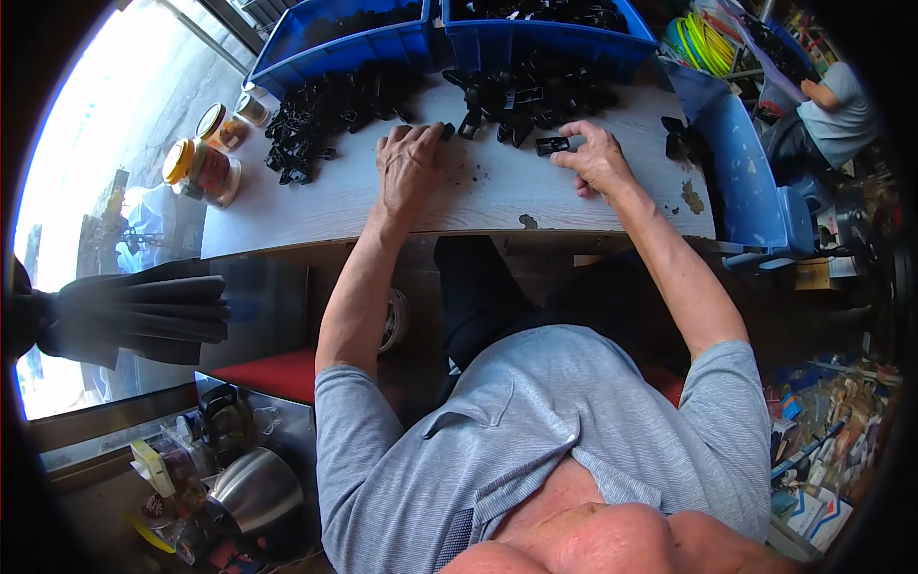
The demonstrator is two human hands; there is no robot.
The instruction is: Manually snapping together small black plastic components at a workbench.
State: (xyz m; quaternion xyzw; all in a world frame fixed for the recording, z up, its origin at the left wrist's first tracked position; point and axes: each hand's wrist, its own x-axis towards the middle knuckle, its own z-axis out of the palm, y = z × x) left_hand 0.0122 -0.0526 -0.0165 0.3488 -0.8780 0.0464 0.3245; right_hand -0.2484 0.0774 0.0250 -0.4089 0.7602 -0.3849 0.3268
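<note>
My right hand (601, 163) pinches a small black rectangular plastic part (552, 145) between thumb and fingers, just above the pale table. At the near edge of the black pile, my left hand (411, 161) is closed with its fingers bent downward. A small black plastic piece (448, 131) shows at its fingertips, mostly hidden by them. Beyond my right hand lies a heap of loose black plastic parts (526, 94). To the left spreads another heap of smaller black parts (311, 120).
Two blue bins (344, 48) (550, 40) of black parts stand at the table's far edge. Lidded jars (215, 177) sit at left. A blue crate (741, 163) adjoins the right edge of the table (469, 206). Another person (832, 110) sits at far right.
</note>
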